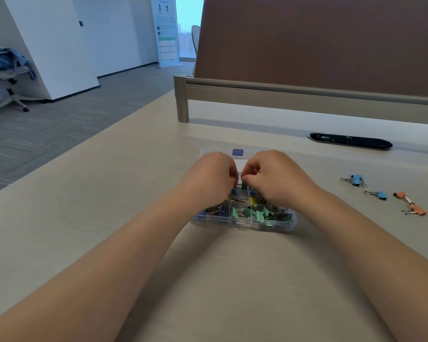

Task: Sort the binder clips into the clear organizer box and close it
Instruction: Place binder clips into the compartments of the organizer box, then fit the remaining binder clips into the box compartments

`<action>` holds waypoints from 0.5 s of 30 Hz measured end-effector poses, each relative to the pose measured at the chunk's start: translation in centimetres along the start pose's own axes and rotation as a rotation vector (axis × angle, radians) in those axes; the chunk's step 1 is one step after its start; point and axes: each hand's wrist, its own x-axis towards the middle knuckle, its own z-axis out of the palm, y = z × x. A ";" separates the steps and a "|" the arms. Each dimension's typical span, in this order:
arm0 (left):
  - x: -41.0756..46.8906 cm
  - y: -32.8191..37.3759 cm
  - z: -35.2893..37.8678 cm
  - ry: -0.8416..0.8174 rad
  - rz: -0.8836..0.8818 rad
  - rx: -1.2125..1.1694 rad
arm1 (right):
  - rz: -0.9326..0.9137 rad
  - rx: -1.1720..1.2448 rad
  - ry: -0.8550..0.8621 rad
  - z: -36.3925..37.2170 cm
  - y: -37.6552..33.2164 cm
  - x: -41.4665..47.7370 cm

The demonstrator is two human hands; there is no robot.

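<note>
Left hand (pixel 214 178) and right hand (pixel 274 178) curl, fingertips meeting over clear plastic organizer box (pixel 245 219), likely sorting inside; can't tell what's pinched. Loose blue metal binder clips (pixel 355 180) wait near right edge of beige desk (pixel 109 218).

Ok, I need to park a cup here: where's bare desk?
Bare desk left of the box, and the near strip between the forearms. A narrower gap between box and blue clips. Crowded: over the box, under left hand and right hand, and around the orange clips.
</note>
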 end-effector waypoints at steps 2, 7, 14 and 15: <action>-0.1 0.0 -0.1 0.015 0.018 -0.011 | -0.011 0.014 0.029 -0.1 0.0 0.0; -0.7 0.5 -0.9 0.134 0.087 -0.134 | -0.005 0.067 0.071 -1.8 -0.2 -0.3; -1.3 5.2 -1.6 0.166 0.158 -0.179 | 0.042 0.121 0.140 -6.3 1.3 -3.4; -1.2 5.6 -1.4 0.160 0.153 -0.173 | 0.053 0.123 0.135 -6.3 1.7 -3.6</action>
